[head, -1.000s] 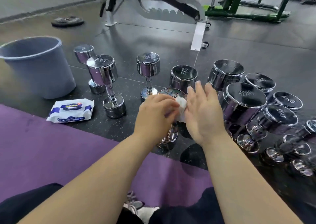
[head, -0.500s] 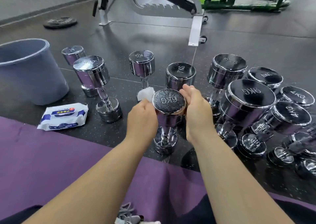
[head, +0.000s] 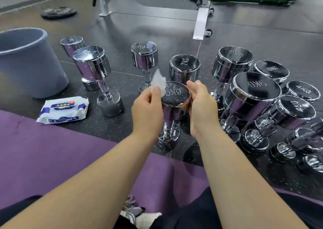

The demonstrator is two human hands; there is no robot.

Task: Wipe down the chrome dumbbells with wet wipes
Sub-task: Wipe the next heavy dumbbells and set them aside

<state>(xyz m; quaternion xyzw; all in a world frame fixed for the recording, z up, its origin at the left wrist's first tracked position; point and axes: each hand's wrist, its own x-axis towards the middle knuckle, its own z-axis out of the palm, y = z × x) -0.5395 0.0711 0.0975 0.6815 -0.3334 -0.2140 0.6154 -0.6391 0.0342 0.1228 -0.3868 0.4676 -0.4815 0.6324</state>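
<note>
Where half a second ago the wipe [head: 158, 82] sat low beside the 6KG dumbbell [head: 175, 96], it now sticks up over the head's left rim, pinched between thumb and fingers of the left grip [head: 147, 110]. The right grip [head: 202, 106] cups the head's right side as before, fingers curled round it. The dumbbell stands upright on the floor [head: 122, 75] just past the purple mat [head: 52, 150], in front of the 7KG one [head: 184, 66]. At left stands a grey bin [head: 26, 62]; its contents are out of sight. The wipe pack [head: 64, 110] lies flat near it, and I cannot tell whether its flap is closed.
</note>
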